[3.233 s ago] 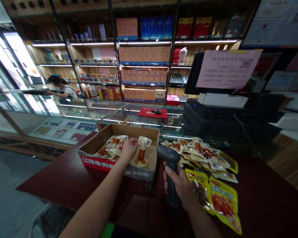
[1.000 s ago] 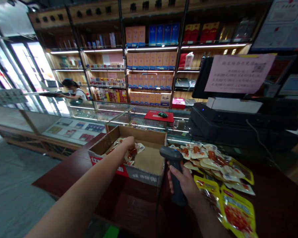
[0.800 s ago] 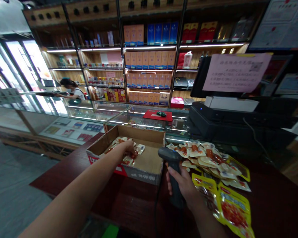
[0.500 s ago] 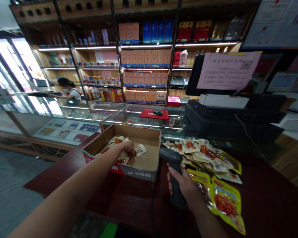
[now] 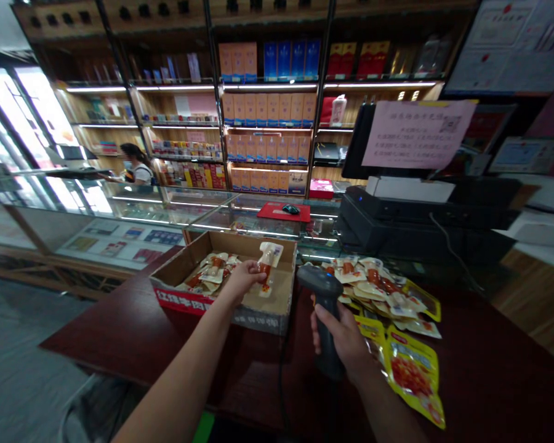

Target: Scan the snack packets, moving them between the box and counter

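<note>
Left hand (image 5: 244, 280) gripping sausage packet (image 5: 268, 266), right hand (image 5: 344, 335) gripping barcode scanner (image 5: 324, 307)

Dark red worktop (image 5: 101, 344) is carrying the work. Shelves of boxed goods (image 5: 268, 111) are standing behind a glass display case (image 5: 133, 212), and a person (image 5: 138, 172) is working at the case's far left. Black till unit (image 5: 397, 215) is sitting right of centre. Open cardboard box (image 5: 180, 299) is sitting on the worktop, holding a loose layer of packets (image 5: 212, 274). Similar packets (image 5: 369, 286) and yellow pouches (image 5: 410, 375) are lying in a pile right of the scanner. Left hand is closed on the sausage packet's lower end, holding it upright above the box. Right hand is closed around the scanner handle, nose tilted up toward the packet, cable (image 5: 281, 369) hanging down.
</note>
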Demonstrator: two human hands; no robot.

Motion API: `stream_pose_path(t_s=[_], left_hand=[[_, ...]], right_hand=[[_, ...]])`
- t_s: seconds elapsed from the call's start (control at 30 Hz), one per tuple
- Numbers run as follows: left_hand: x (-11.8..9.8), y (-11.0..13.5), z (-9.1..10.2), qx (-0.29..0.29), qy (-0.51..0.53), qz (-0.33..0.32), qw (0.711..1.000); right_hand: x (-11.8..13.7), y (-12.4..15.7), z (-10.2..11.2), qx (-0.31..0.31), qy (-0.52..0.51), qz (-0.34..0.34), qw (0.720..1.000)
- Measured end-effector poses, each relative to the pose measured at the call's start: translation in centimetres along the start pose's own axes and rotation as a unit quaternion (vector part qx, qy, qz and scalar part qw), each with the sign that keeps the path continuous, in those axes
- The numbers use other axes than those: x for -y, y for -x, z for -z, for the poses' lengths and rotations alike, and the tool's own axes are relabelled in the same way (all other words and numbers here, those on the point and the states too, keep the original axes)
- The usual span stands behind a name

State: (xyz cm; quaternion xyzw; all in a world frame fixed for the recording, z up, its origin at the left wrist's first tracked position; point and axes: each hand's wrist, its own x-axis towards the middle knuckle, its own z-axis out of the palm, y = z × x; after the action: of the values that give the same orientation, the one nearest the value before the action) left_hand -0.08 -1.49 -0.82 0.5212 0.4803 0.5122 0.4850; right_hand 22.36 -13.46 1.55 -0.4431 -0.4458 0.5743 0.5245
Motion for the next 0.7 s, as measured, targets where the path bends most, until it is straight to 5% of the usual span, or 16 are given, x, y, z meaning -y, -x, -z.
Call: stream_pose_path(t_s=[0.53, 0.7], left_hand=[[-0.1, 0.8, -0.3, 0.072, -0.006, 0.035, 0.997], [-0.1, 0.9, -0.4, 0.053, 0.003, 0.032, 0.998]], right_hand=[[0.2, -1.1, -1.7, 0.008, -0.012, 0.007, 1.0], [0.1, -1.1, -1.3, 0.0, -0.021, 0.007, 1.0]])
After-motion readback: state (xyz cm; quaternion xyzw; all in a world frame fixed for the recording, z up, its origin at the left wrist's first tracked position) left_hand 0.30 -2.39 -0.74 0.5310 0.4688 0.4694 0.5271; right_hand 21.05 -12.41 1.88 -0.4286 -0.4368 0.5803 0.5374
